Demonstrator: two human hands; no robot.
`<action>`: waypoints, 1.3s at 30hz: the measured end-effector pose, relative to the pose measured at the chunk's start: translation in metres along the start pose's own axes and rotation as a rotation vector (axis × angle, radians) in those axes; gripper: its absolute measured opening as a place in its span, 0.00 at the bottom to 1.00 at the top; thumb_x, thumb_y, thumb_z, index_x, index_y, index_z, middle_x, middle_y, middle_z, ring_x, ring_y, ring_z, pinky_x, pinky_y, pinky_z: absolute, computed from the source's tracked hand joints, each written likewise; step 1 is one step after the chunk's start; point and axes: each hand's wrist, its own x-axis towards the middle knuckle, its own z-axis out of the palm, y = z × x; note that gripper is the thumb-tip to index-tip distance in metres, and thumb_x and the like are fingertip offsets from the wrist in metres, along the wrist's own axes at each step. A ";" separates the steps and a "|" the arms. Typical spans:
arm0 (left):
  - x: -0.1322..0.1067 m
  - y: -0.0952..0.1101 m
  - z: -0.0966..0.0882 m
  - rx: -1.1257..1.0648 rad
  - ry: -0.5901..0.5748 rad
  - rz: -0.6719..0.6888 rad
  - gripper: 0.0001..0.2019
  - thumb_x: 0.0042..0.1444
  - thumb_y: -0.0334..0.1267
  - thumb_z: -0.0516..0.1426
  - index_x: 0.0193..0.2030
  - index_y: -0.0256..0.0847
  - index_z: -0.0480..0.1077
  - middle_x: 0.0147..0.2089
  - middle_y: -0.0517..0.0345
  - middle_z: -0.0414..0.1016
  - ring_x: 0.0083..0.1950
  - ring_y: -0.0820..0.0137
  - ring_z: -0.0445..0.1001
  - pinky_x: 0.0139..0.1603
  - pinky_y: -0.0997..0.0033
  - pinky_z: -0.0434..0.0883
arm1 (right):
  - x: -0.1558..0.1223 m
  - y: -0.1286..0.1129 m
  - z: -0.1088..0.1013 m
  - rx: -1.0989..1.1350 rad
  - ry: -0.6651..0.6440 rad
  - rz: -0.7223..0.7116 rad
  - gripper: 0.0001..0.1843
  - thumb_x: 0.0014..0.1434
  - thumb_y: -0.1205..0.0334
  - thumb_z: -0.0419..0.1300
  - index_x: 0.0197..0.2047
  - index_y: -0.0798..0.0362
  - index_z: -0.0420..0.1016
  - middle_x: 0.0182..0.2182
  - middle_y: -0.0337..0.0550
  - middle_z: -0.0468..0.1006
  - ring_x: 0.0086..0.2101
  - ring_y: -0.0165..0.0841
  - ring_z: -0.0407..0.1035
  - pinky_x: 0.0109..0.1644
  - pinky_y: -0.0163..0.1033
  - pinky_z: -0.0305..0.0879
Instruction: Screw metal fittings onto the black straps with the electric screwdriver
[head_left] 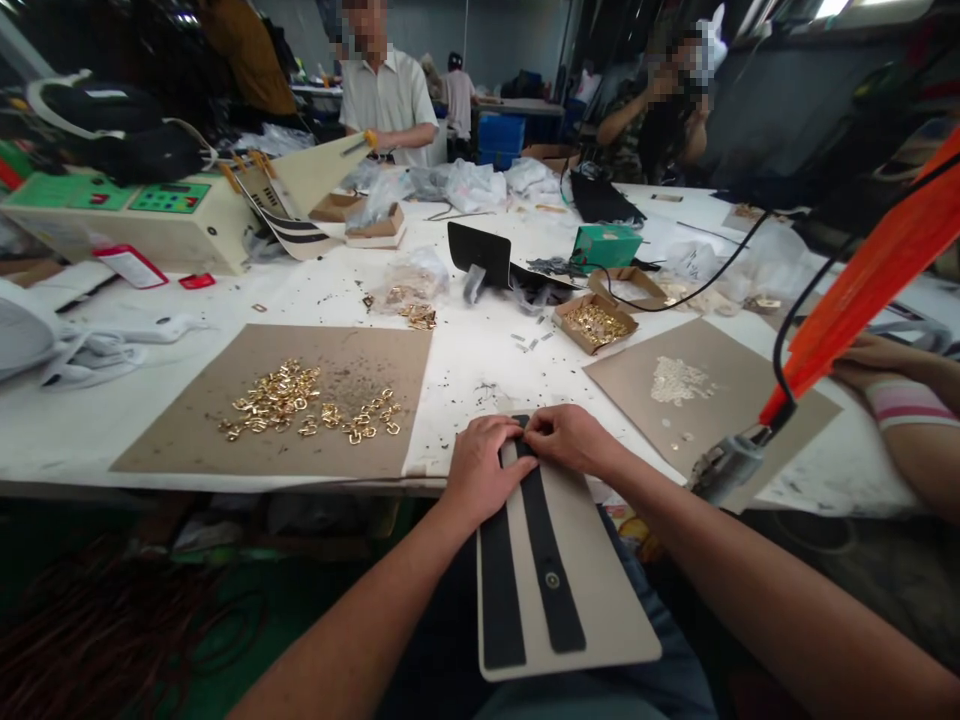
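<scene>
A beige flat panel (592, 590) with two black straps (551, 570) lies from the table edge down onto my lap. My left hand (484, 470) and my right hand (570, 440) meet at its far end, fingers curled and pinching the top of the middle strap. What lies between the fingertips is hidden. A brown cardboard sheet (187, 440) to the left carries a heap of gold metal buckles (300, 405).
A second cardboard sheet (750, 400) with pale small parts lies to the right, beside an orange-handled tool (862, 290) and another person's arm (900, 400). A small box of gold parts (596, 325), a green box (606, 245), a beige machine (150, 215) and two people stand farther back.
</scene>
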 end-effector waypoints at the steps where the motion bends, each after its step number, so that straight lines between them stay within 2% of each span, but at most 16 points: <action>1: 0.000 0.000 0.000 -0.001 -0.001 0.001 0.19 0.52 0.39 0.70 0.50 0.42 0.76 0.57 0.56 0.77 0.62 0.61 0.70 0.65 0.54 0.67 | 0.002 -0.001 -0.002 0.016 -0.026 0.000 0.11 0.57 0.56 0.61 0.36 0.51 0.83 0.30 0.38 0.79 0.32 0.30 0.69 0.35 0.35 0.57; 6: -0.001 -0.001 0.000 0.003 -0.016 -0.004 0.20 0.52 0.40 0.70 0.51 0.43 0.76 0.58 0.57 0.76 0.63 0.61 0.69 0.65 0.54 0.66 | 0.008 0.003 -0.010 0.139 -0.157 -0.034 0.12 0.57 0.55 0.60 0.33 0.55 0.80 0.25 0.39 0.75 0.27 0.28 0.64 0.30 0.34 0.55; 11: 0.000 -0.001 0.001 0.009 -0.010 -0.007 0.19 0.52 0.41 0.70 0.50 0.44 0.76 0.58 0.59 0.76 0.63 0.61 0.69 0.65 0.54 0.66 | 0.010 0.006 -0.013 0.323 -0.248 0.002 0.15 0.58 0.53 0.61 0.34 0.57 0.78 0.22 0.38 0.72 0.24 0.27 0.63 0.28 0.33 0.57; 18: -0.001 -0.002 0.002 0.013 -0.009 -0.005 0.20 0.52 0.41 0.71 0.51 0.44 0.76 0.58 0.61 0.76 0.63 0.64 0.69 0.66 0.56 0.66 | 0.008 -0.001 -0.008 0.131 -0.146 0.017 0.10 0.55 0.58 0.61 0.29 0.56 0.78 0.23 0.40 0.74 0.25 0.27 0.64 0.28 0.33 0.55; 22: 0.000 -0.003 0.001 0.010 -0.010 -0.004 0.20 0.52 0.41 0.70 0.51 0.44 0.76 0.58 0.61 0.76 0.63 0.63 0.69 0.66 0.55 0.66 | 0.011 0.000 -0.004 0.136 -0.092 0.047 0.08 0.53 0.59 0.62 0.32 0.55 0.79 0.24 0.40 0.75 0.25 0.28 0.65 0.28 0.33 0.56; 27: 0.001 -0.002 0.001 0.023 -0.004 0.002 0.19 0.52 0.40 0.70 0.51 0.43 0.76 0.58 0.58 0.76 0.62 0.62 0.70 0.65 0.54 0.67 | 0.007 0.001 0.001 0.145 -0.002 0.014 0.07 0.54 0.61 0.63 0.35 0.55 0.81 0.29 0.41 0.78 0.29 0.29 0.68 0.32 0.33 0.60; 29: 0.002 -0.002 0.001 0.026 0.003 0.012 0.18 0.53 0.41 0.70 0.50 0.43 0.76 0.57 0.58 0.76 0.61 0.62 0.70 0.65 0.54 0.67 | -0.010 0.004 0.003 0.221 0.110 0.000 0.11 0.59 0.58 0.62 0.42 0.54 0.81 0.32 0.40 0.79 0.32 0.29 0.70 0.35 0.33 0.63; 32: 0.003 -0.005 0.002 0.032 0.020 0.051 0.17 0.54 0.40 0.69 0.50 0.43 0.76 0.57 0.57 0.77 0.61 0.61 0.71 0.64 0.54 0.68 | -0.058 0.015 0.006 0.463 0.337 -0.003 0.19 0.64 0.49 0.61 0.50 0.54 0.78 0.34 0.42 0.78 0.30 0.30 0.70 0.34 0.34 0.66; 36: 0.007 -0.014 0.004 0.046 0.045 0.111 0.16 0.55 0.41 0.68 0.50 0.44 0.76 0.56 0.57 0.77 0.60 0.61 0.72 0.64 0.53 0.69 | -0.134 0.039 0.003 0.594 0.634 0.124 0.24 0.60 0.42 0.65 0.43 0.57 0.78 0.30 0.45 0.76 0.28 0.31 0.68 0.32 0.36 0.67; 39: 0.009 -0.017 0.004 0.044 0.039 0.119 0.16 0.55 0.41 0.68 0.50 0.44 0.76 0.57 0.58 0.77 0.60 0.62 0.72 0.64 0.52 0.69 | -0.168 0.063 -0.002 0.612 0.832 0.248 0.27 0.58 0.40 0.67 0.43 0.58 0.77 0.27 0.44 0.74 0.27 0.31 0.67 0.31 0.36 0.67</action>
